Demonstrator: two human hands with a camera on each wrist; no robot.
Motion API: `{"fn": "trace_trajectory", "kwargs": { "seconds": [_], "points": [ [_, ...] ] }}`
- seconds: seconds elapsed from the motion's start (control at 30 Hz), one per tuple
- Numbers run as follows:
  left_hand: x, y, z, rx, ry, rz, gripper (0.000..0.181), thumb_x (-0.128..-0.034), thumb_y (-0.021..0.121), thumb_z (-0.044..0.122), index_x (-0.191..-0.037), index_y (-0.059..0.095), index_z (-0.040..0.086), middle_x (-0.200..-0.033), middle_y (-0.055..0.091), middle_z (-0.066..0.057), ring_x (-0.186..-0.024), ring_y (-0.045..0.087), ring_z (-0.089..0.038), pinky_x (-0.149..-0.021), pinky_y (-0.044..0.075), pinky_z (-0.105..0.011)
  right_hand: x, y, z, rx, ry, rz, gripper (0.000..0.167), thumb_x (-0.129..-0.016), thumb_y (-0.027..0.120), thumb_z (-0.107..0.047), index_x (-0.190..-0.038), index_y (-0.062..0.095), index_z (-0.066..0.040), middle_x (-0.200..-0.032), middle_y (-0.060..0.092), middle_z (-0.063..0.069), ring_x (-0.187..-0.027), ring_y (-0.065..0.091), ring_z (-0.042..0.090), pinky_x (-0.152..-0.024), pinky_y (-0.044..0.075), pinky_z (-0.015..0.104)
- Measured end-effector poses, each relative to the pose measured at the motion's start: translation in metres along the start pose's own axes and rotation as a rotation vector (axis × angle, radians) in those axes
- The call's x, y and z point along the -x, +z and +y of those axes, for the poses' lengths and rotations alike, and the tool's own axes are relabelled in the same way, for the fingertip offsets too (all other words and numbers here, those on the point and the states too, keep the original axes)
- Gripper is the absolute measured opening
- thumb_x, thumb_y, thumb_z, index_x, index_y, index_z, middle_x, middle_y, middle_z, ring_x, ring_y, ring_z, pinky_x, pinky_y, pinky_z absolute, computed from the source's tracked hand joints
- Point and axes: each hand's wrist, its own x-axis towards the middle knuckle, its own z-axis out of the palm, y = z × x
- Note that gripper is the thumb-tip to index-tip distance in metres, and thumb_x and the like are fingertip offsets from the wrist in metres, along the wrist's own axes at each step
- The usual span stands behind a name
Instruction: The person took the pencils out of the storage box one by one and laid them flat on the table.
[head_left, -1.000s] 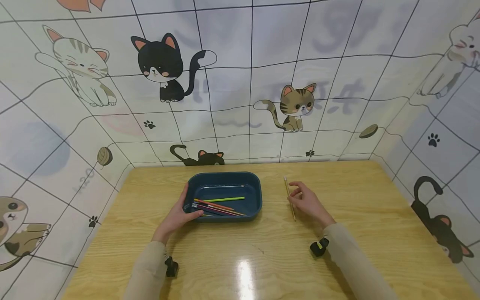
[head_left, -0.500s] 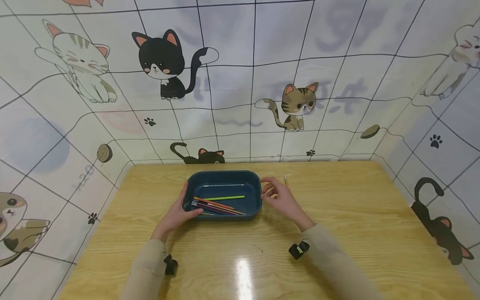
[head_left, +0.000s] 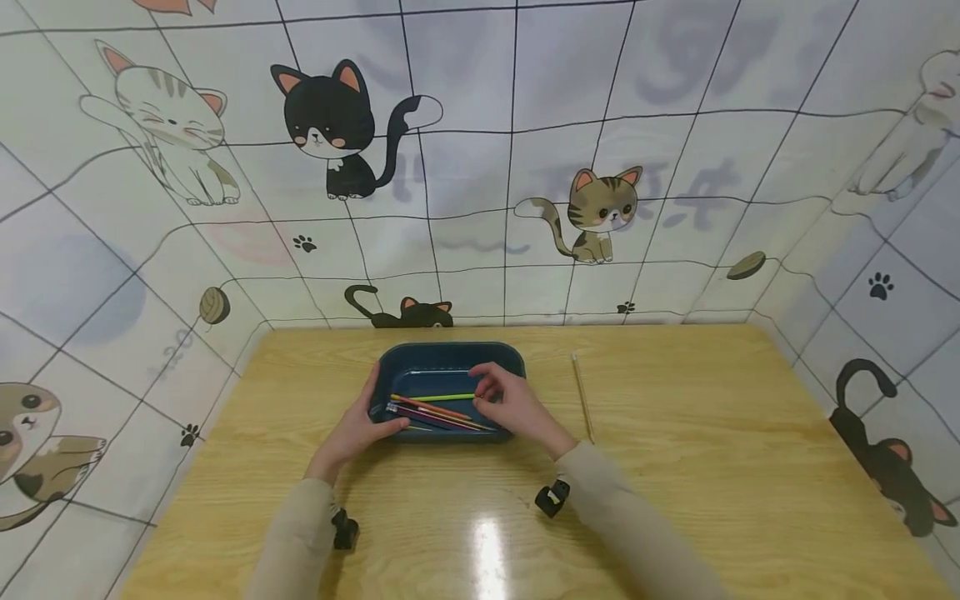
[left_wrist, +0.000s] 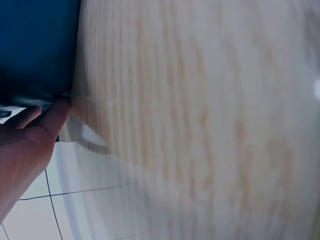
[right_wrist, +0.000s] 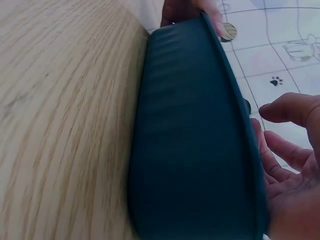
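A dark blue tray (head_left: 450, 354) stands on the table with several pencils (head_left: 438, 414) lying in it, mostly along its near side. Among them a lime-green pencil (head_left: 442, 397) lies crosswise behind the others. My left hand (head_left: 358, 425) holds the tray's left end, thumb over the near rim and fingers along the outer wall. Over the tray's right half is my right hand (head_left: 516, 408), its fingers bent and its thumb apart from them in the right wrist view, with nothing seen between them. To the right, a plain wooden pencil (head_left: 582, 396) lies on the table.
The wooden table (head_left: 675, 467) meets a cat-patterned wall cloth (head_left: 465, 233) at the back and both sides. Each wrist wears a small black camera, such as the right wrist camera (head_left: 552, 498).
My right hand has moved left from beside the plain wooden pencil to over the tray, leaving that pencil on the table. My left hand stays on the tray.
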Motion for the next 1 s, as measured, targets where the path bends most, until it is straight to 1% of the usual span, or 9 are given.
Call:
{"fn": "trace_trajectory", "kwargs": {
  "seconds": [0.07,0.13,0.17,0.3,0.47,0.6,0.73,0.93,1.0],
  "points": [
    [-0.006,0.002,-0.012,-0.003,0.003,0.003,0.109,-0.0834,0.078,0.021,-0.156,-0.003,0.015,-0.16,-0.001,-0.018,-0.143,0.002,-0.04,-0.11,0.009,-0.06,-0.008,0.009,0.014,0.019,0.004,-0.019,0.038,-0.089,0.065,-0.002,-0.126,0.055,-0.004,-0.09,0.058,0.0,-0.08,0.059,0.014,-0.063,0.048,0.027],
    [-0.011,0.005,-0.024,-0.004,0.008,0.009,0.109,-0.0832,0.078,0.022,-0.157,-0.003,0.019,-0.16,-0.001,-0.016,-0.144,0.002,-0.038,-0.111,0.009,-0.058,-0.014,0.015,0.016,0.028,0.01,-0.05,0.038,-0.089,0.065,-0.003,-0.126,0.055,-0.004,-0.091,0.059,0.0,-0.081,0.059,0.015,-0.065,0.049,0.029],
    [-0.011,0.005,-0.025,-0.005,0.018,0.013,0.109,-0.0832,0.078,0.023,-0.157,-0.003,0.019,-0.16,0.0,-0.015,-0.144,0.002,-0.038,-0.111,0.009,-0.058,-0.017,0.018,0.017,0.034,0.015,-0.066,0.038,-0.09,0.065,-0.004,-0.126,0.055,-0.003,-0.091,0.059,0.0,-0.081,0.059,0.014,-0.067,0.049,0.029],
    [-0.012,0.007,-0.027,0.0,0.043,0.016,0.109,-0.0826,0.079,0.023,-0.157,-0.002,0.017,-0.16,0.001,-0.018,-0.143,0.004,-0.039,-0.111,0.009,-0.057,-0.029,0.028,0.022,0.067,0.031,-0.119,0.037,-0.089,0.066,-0.006,-0.125,0.057,-0.003,-0.091,0.061,-0.001,-0.08,0.059,0.013,-0.07,0.048,0.03],
    [-0.011,0.008,-0.027,0.0,0.039,0.017,0.109,-0.0825,0.078,0.022,-0.157,-0.001,0.016,-0.16,0.001,-0.018,-0.143,0.005,-0.04,-0.111,0.009,-0.058,-0.039,0.039,0.027,0.068,0.04,-0.167,0.034,-0.089,0.066,-0.006,-0.122,0.059,-0.001,-0.09,0.062,-0.001,-0.076,0.059,0.013,-0.07,0.048,0.03],
    [-0.011,0.01,-0.026,0.001,0.037,0.015,0.109,-0.082,0.079,0.022,-0.157,0.0,0.014,-0.16,0.001,-0.018,-0.143,0.004,-0.04,-0.111,0.008,-0.057,-0.043,0.044,0.031,0.075,0.046,-0.195,0.032,-0.088,0.067,-0.007,-0.12,0.06,-0.001,-0.09,0.063,0.0,-0.079,0.06,0.013,-0.073,0.048,0.031],
    [-0.011,0.009,-0.025,0.01,0.027,0.017,0.109,-0.0821,0.079,0.022,-0.157,-0.001,0.017,-0.16,0.001,-0.017,-0.143,0.003,-0.039,-0.111,0.008,-0.057,-0.045,0.046,0.033,0.089,0.068,-0.193,0.031,-0.088,0.068,-0.006,-0.118,0.061,-0.001,-0.089,0.062,0.0,-0.079,0.059,0.013,-0.075,0.048,0.032],
    [-0.01,0.005,-0.026,0.06,0.028,0.034,0.108,-0.083,0.078,0.018,-0.157,-0.001,0.021,-0.16,0.001,-0.016,-0.144,0.001,-0.038,-0.111,0.006,-0.058,-0.049,0.05,0.03,0.087,0.067,-0.244,0.033,-0.088,0.067,-0.006,-0.121,0.06,-0.002,-0.097,0.064,0.005,-0.085,0.061,0.014,-0.077,0.049,0.03],
    [-0.01,0.003,-0.026,0.062,0.032,0.032,0.108,-0.0833,0.078,0.019,-0.157,-0.001,0.021,-0.16,0.0,-0.016,-0.144,0.0,-0.038,-0.111,0.005,-0.059,-0.051,0.051,0.029,0.084,0.07,-0.262,0.035,-0.089,0.066,-0.005,-0.122,0.06,-0.002,-0.099,0.064,0.005,-0.087,0.061,0.015,-0.078,0.049,0.03]
  ]
}}
